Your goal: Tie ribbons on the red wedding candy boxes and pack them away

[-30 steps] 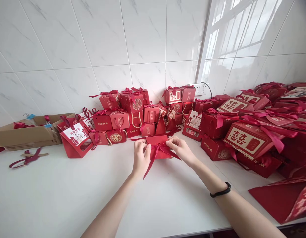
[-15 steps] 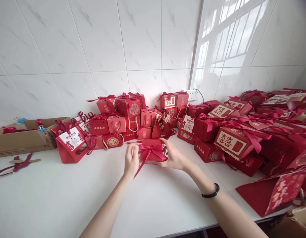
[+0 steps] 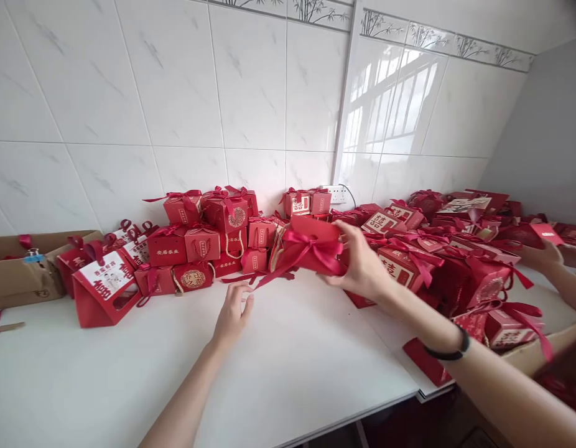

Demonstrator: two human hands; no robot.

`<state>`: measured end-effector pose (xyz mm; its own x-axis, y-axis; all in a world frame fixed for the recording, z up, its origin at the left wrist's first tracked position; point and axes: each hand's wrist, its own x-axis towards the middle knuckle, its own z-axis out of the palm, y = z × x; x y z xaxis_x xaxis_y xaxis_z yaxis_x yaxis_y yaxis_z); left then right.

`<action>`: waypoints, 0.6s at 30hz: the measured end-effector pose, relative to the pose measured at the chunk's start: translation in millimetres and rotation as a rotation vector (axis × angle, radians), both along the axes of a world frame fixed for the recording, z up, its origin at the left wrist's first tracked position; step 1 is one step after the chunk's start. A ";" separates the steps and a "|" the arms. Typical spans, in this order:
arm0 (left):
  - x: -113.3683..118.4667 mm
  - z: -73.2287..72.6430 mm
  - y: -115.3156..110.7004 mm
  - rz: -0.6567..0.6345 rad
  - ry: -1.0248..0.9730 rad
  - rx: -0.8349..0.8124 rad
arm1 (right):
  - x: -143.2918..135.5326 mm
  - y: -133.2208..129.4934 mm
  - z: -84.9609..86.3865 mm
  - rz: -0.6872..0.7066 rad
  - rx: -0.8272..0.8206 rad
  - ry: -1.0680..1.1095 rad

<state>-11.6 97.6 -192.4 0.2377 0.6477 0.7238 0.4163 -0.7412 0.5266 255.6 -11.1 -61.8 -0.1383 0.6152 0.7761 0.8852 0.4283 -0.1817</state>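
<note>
My right hand [image 3: 360,261] grips a red gift box [image 3: 311,233] by its right side, held up in front of the stacked boxes. A dark pink ribbon bow [image 3: 313,250] is tied round it, one tail hanging down to the left. Lower and to the left, my left hand [image 3: 232,314] is over the white table [image 3: 288,354], fingers bent and apart, with nothing visible in it. The ribbon's tail ends near its fingertips.
Red boxes [image 3: 201,244] are stacked by the tiled wall, with a larger pile [image 3: 423,249] on the right. A cardboard box [image 3: 22,277] stands at left. Another person's hand [image 3: 542,256] holds a red box [image 3: 547,234] at far right.
The bowed box has risen and moved right in my right hand. My left hand has let go of it. The view has turned right, and another person's hands now show.
</note>
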 end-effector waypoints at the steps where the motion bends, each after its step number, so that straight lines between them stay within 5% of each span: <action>1: 0.4 0.5 -0.3 0.006 0.009 -0.005 | 13.4 -9.5 8.4 -0.040 0.040 -0.024; 6: 1.7 1.4 0.2 -0.005 0.023 0.006 | 98.2 -76.5 34.6 -0.340 0.290 -0.152; 11: 4.7 -4.1 9.0 -0.023 0.015 0.000 | 180.8 -163.4 44.1 -0.829 0.273 0.015; 15: 10.7 -4.0 7.8 -0.031 0.033 -0.044 | 221.1 -226.3 30.2 -1.126 0.190 0.217; 18: 16.0 -0.9 0.6 -0.022 0.097 -0.128 | 244.3 -265.4 0.3 -1.338 0.073 0.311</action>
<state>4.3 98.2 -193.3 0.3176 0.7270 0.6088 0.4546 -0.6802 0.5750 499.8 -276.5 -61.5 0.7058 0.0971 0.7018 0.5535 -0.6938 -0.4607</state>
